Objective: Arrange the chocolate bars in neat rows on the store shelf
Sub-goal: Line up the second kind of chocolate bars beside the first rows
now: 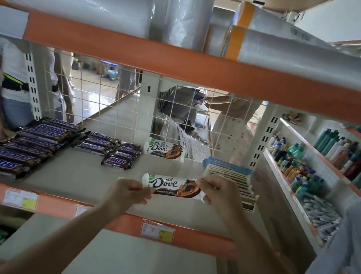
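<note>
The held Dove bar (173,186) has a white wrapper at its left end with "Dove" in dark script, and a brown and orange picture of chocolate at its right end. Its long axis runs left to right, nearly level, label facing up toward the camera, the lettering upright. It hangs just above the shelf (78,167), in front of a second Dove bar (165,150) that lies flat near the wire grid (118,102) at the back, in the same orientation.

The left hand (128,191) pinches the bar's left end seal between thumb and curled fingers. The right hand (218,191) pinches the right end the same way, knuckles up. Both forearms reach in from below over the orange shelf edge (193,239).

Left of the held bar, Snickers bars (37,144) lie in columns running front to back, their lettering upside down; a shorter group of small Snickers (121,155) sits closer to it. Right of the held bar, touching the right hand's far side, stands a blue-rimmed box (230,174) of upright packets.
</note>
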Demonstrator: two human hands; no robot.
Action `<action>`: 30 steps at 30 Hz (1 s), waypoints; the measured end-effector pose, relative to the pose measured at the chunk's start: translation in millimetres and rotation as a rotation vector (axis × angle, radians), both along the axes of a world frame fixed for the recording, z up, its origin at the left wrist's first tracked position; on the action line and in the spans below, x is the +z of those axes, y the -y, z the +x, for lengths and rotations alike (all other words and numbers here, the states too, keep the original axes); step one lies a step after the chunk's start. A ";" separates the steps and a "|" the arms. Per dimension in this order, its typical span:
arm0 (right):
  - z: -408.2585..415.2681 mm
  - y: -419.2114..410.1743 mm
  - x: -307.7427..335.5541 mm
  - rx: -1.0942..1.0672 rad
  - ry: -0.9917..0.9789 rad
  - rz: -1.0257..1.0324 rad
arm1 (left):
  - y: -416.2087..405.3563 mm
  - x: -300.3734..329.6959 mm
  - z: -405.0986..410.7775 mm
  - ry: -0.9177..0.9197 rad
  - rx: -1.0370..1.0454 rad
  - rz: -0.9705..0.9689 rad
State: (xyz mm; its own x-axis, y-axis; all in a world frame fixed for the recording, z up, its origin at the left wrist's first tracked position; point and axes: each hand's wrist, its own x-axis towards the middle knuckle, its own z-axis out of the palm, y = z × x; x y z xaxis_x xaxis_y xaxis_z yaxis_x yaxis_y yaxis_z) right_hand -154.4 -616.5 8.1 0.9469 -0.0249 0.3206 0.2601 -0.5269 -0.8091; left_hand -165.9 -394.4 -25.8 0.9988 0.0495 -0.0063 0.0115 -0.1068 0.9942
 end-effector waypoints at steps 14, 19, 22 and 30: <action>59.4 -50.3 -26.5 -0.085 -0.021 -0.133 | -47.0 -8.3 81.5 0.096 -0.046 0.521; 96.4 -60.1 -26.7 -0.144 -0.030 -0.099 | -58.1 -0.2 123.0 0.116 -0.056 0.633; 118.9 -61.0 -27.6 -0.195 -0.051 -0.086 | -60.7 7.9 148.2 0.118 -0.131 0.726; 170.9 -55.9 -40.8 -0.273 -0.123 -0.114 | -46.3 7.2 193.1 0.256 -0.072 0.944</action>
State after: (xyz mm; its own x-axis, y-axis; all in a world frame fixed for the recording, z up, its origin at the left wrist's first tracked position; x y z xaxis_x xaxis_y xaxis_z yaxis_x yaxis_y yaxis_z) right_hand 16.5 -560.5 -32.7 0.9419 -0.2542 0.2194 0.0002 -0.6531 -0.7573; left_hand 27.2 -348.1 -18.7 0.9652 -0.1387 0.2217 -0.2306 -0.8511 0.4716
